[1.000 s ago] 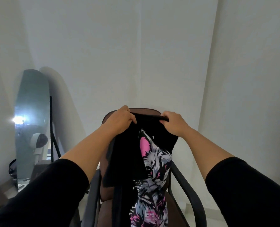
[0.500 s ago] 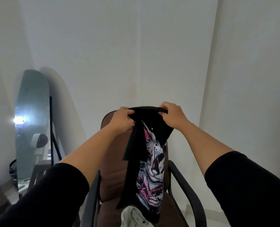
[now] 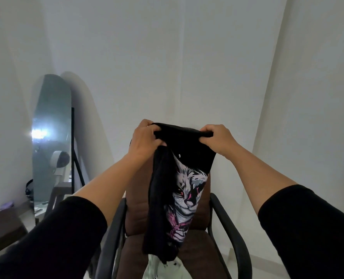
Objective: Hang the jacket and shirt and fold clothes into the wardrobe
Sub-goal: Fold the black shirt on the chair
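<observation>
Between our two raised hands, at the centre of the frame, runs the top edge of a black cotton T-shirt with a white-and-pink cat print (image 3: 184, 190). Our left hand (image 3: 145, 140) has its fingers curled round one end of that bunched edge, and our right hand (image 3: 217, 140) pinches the other end between thumb and curled fingers, so the short span of fabric between them is rolled and slack, not flat. From there the shirt hangs straight down, twisted on itself, with the print facing us on the right side and a plain black fold on the left.

To do this step well, we judge that we should work the hands apart along the edge until each one holds a true corner or shoulder, then give a light shake so the twist drops out before any fold is made.

Behind the shirt stands a brown padded office chair with black armrests (image 3: 230, 234); the hem hangs just above its seat, where a pale patterned garment (image 3: 163, 268) lies. Further out, at the left of the frame, a tall arched mirror (image 3: 50, 125) leans against the white wall.
</observation>
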Available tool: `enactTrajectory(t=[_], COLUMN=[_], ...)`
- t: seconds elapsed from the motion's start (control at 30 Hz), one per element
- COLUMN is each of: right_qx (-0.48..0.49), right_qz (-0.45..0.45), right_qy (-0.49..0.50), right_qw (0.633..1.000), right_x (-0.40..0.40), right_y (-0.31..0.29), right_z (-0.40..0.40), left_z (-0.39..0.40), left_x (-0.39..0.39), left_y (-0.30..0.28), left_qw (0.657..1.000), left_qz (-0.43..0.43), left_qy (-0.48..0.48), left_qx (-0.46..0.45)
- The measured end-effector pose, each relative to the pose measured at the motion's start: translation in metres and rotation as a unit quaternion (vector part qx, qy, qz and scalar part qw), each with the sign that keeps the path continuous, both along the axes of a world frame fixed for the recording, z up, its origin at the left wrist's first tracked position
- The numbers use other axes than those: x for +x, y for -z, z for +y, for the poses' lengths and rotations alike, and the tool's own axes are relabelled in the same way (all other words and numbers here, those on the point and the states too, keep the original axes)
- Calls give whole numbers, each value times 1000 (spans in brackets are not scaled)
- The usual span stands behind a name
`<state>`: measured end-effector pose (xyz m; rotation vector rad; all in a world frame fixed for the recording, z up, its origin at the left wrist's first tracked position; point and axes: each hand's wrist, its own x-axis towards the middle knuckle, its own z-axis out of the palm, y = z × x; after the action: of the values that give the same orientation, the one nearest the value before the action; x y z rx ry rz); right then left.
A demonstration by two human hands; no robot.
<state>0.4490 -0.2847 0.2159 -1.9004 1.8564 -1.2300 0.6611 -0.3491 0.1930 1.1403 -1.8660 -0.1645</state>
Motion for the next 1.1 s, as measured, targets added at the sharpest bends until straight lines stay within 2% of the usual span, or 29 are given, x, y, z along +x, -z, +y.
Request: enactTrajectory(t=[0.3, 0.4, 0.53, 0.67, 0.77, 0.83, 0.97, 1.1], right_qx=[10, -7, 41, 79, 128, 169, 247, 258], right_qz=[-94, -166, -258, -291, -240, -158, -4, 56], right_qy=[-80, -115, -157, -171, -151, -134, -110, -85], right_qw=[992, 979, 952, 938, 950, 964, 963, 961], right_x=[3, 9, 22, 39, 38, 33, 22, 2], right_y=[34, 42, 51, 51, 61, 69, 94, 128], right_z=[38, 58, 74, 98, 98, 88, 49, -9], left_z=[42, 57, 74, 80, 80, 74, 48, 1], left_x=[29, 41, 56, 65, 63, 59, 42, 17], left_y=[35, 41, 43, 48, 57, 65, 92, 131], left_qw=[996, 992, 986, 981, 975, 968, 962, 960], left_qz=[-15, -18, -59, -88, -110, -146, -189, -200], left_qy=[85, 121, 158, 169, 182, 178, 151, 129], left_qx=[-23, -28, -2, 23, 66, 100, 124, 147])
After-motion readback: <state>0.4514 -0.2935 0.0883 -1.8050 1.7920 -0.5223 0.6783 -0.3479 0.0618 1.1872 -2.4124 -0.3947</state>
